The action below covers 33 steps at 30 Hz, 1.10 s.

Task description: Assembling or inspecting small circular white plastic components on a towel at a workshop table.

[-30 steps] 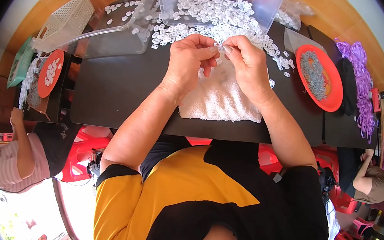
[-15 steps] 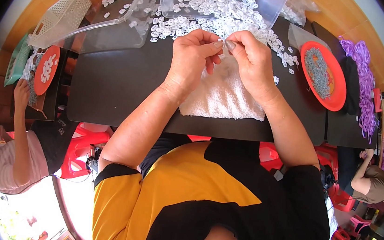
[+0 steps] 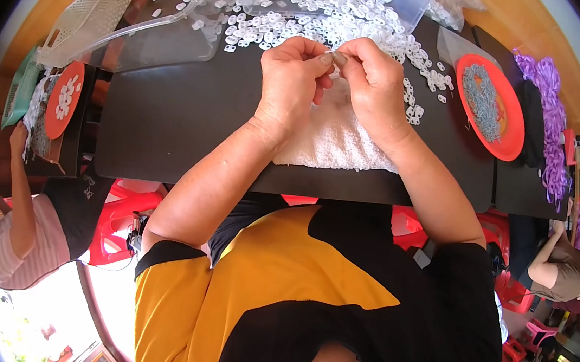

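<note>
Fingertips (image 3: 328, 58) of both hands pinched together at one spot, thumb and forefinger of each closed on something too small to make out, perhaps one of the little white pieces. Left hand (image 3: 288, 75) curled, knuckles up, meeting right hand (image 3: 374, 84) just above the far edge of a white towel (image 3: 337, 140) spread flat on the black table (image 3: 169, 119). Beyond the knuckles, a wide scatter of small white plastic pieces (image 3: 322, 8), spilling toward the right hand's side and running under and into a clear plastic tub (image 3: 401, 2) at the far edge. To the left of that, a clear plastic lid (image 3: 157, 36) lying tilted, a few white pieces on it, and past it a pale mesh basket (image 3: 92, 15) on its side. To the right, near the right wrist but apart from it, an orange-red plate (image 3: 510, 133) bearing a grey heap of fine bits, and further right a bundle of purple cords (image 3: 551, 116). Forearms bare, reaching back to a yellow and black shirt (image 3: 305, 303). Far left, a second red plate (image 3: 62, 97) with white pieces on a separate table, another person (image 3: 20, 223) in a pink striped shirt seated beside it. Red plastic stools (image 3: 116, 219) below the table edge. Lower right, one more seated person (image 3: 567, 270).
</note>
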Each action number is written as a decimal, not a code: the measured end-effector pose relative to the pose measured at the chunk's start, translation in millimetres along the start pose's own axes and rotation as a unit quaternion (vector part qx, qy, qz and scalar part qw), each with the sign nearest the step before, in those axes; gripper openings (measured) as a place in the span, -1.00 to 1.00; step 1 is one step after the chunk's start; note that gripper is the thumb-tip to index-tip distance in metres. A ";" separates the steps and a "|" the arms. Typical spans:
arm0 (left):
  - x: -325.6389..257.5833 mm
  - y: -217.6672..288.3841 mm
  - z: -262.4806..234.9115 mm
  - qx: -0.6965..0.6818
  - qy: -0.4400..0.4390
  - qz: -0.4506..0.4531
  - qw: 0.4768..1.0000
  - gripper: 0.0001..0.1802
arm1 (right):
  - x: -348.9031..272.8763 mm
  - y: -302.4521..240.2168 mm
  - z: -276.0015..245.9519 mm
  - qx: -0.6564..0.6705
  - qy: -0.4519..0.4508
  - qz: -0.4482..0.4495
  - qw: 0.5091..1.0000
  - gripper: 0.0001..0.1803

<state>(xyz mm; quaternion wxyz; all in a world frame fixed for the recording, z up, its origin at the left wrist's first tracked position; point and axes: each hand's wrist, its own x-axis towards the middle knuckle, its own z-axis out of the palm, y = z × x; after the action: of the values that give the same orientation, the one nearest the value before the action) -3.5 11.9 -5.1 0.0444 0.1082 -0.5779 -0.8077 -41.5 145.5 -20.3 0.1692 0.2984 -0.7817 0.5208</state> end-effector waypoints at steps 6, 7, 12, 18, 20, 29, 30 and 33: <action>5.5 -1.4 -3.8 -0.022 0.002 -0.013 1.000 -0.91 | 4.1 4.1 -7.8 -0.010 -0.025 -0.019 0.999 -0.83; 5.7 -1.4 -3.5 -0.031 0.001 -0.021 0.999 -0.92 | 3.6 3.6 -8.8 -0.011 -0.024 -0.019 0.999 -0.83; 2.9 -0.4 -1.2 -0.002 -0.009 -0.011 1.000 -0.93 | 3.7 0.3 -13.2 -0.106 -0.040 -0.035 0.993 -0.79; 3.1 1.9 -2.7 0.136 -0.022 0.012 0.990 -0.93 | 4.1 3.1 -16.2 -0.118 -0.050 -0.040 0.991 -0.81; 3.9 1.1 -3.9 0.141 -0.027 0.009 0.990 -0.93 | 4.2 4.3 -16.5 -0.123 -0.053 -0.038 0.990 -0.82; 6.3 -10.3 -2.4 0.149 -0.018 0.011 0.989 -0.94 | -1.4 6.3 -10.6 -0.132 -0.064 -0.004 0.989 -0.83; 7.5 -14.2 -2.1 0.138 -0.010 0.018 0.990 -0.94 | -2.0 6.0 -9.6 -0.124 -0.068 0.012 0.990 -0.83; 7.9 -20.9 0.2 0.141 0.009 0.033 0.989 -0.94 | -5.2 7.0 -5.1 -0.118 -0.054 0.049 0.990 -0.84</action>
<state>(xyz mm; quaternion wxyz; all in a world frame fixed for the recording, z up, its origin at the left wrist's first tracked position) -10.1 17.4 -25.6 0.0606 0.1013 -0.6889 -0.7152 -42.2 153.6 -26.2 0.1352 0.2649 -0.8596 0.4156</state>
